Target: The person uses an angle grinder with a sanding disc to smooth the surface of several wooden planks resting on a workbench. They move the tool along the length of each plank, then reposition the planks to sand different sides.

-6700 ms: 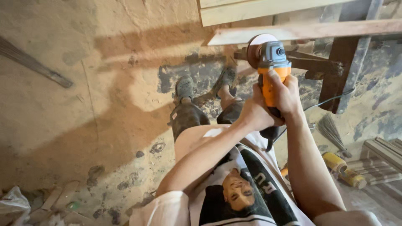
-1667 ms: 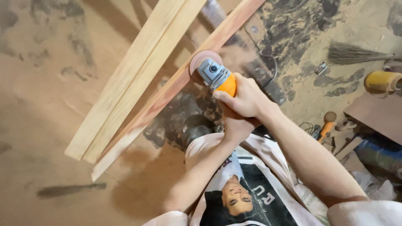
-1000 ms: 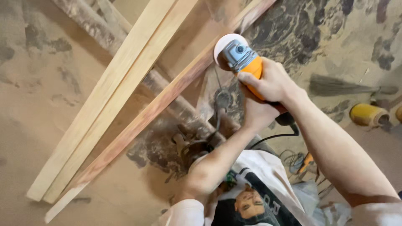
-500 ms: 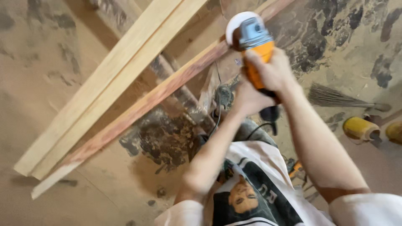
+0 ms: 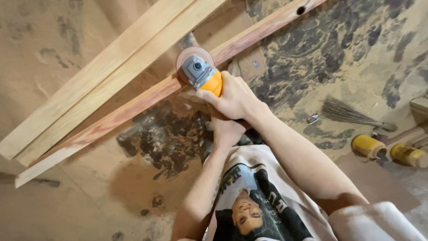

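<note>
An orange and grey angle grinder (image 5: 202, 76) with a round sanding disc rests against a long reddish wooden plank (image 5: 133, 109) that runs diagonally across the view. My right hand (image 5: 234, 98) grips the grinder's orange body from above. Just below it, my left hand (image 5: 227, 131) wraps the rear of the tool's handle, mostly hidden by the right hand. Two paler planks (image 5: 102, 71) lie side by side above the reddish one, parallel to it.
The floor (image 5: 67, 209) is covered in brown sawdust with dark bare patches. A small hand broom (image 5: 347, 114) lies at the right, with two yellow cylindrical containers (image 5: 370, 146) beyond it. My white printed shirt fills the bottom centre.
The grinder has slid down and left along the reddish plank, from near its upper end to its middle. Both hands moved with it.
</note>
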